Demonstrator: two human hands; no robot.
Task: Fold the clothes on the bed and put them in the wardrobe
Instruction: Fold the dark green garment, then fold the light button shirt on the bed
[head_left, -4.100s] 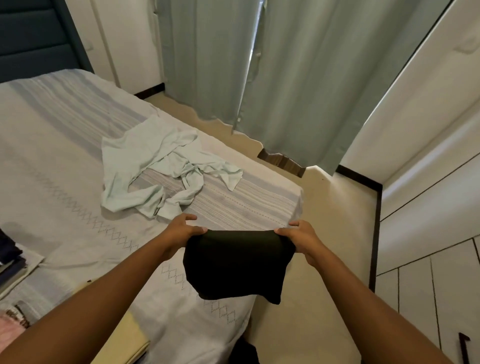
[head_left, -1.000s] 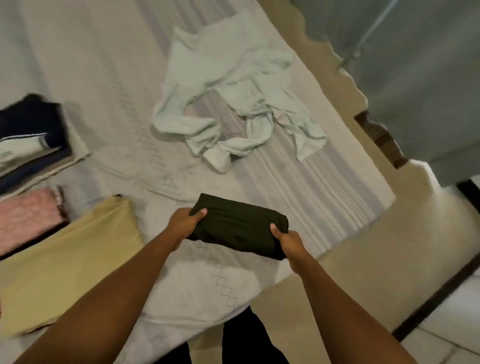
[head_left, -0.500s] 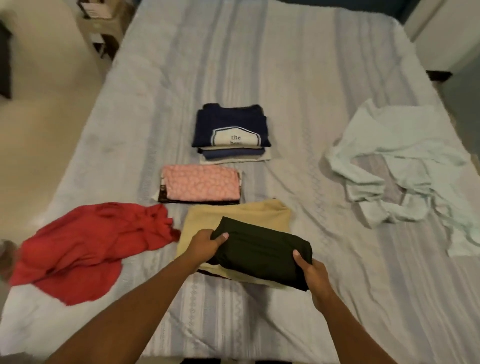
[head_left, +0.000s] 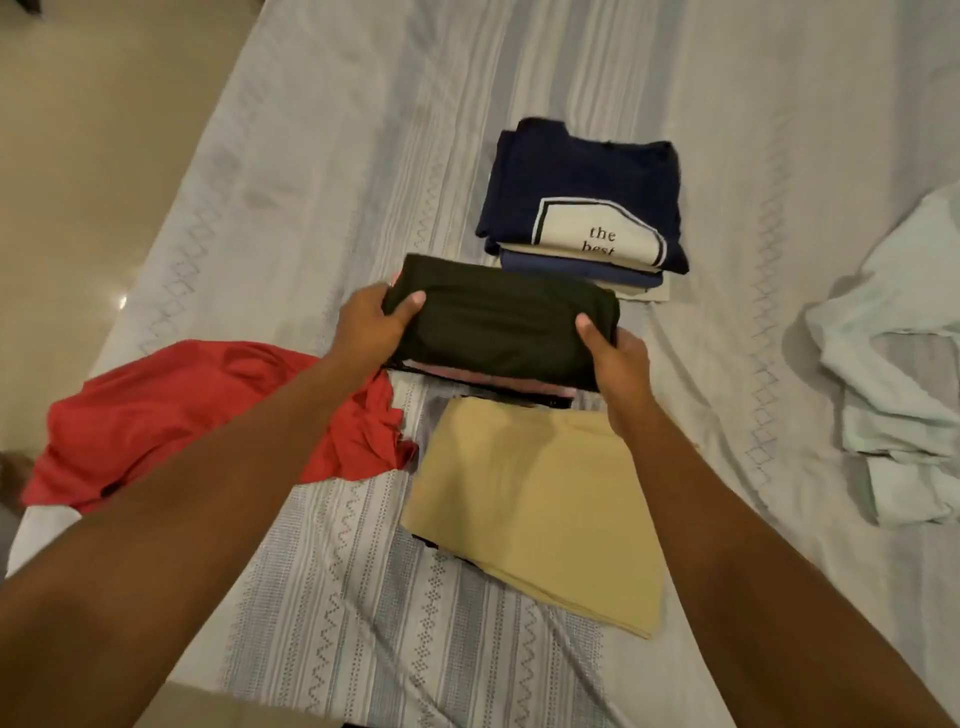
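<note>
Both my left hand (head_left: 371, 327) and right hand (head_left: 618, 364) gripped the dark garment (head_left: 498, 322), best laid squarely on the pink pile (head_left: 519, 384).

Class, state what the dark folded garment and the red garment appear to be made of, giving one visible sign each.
Dark folded garment: probably matte knit cloth; faint ribbing shows. Red garment: thin, soft matte fabric, perhaps jersey; it crumples in loose folds.
</note>
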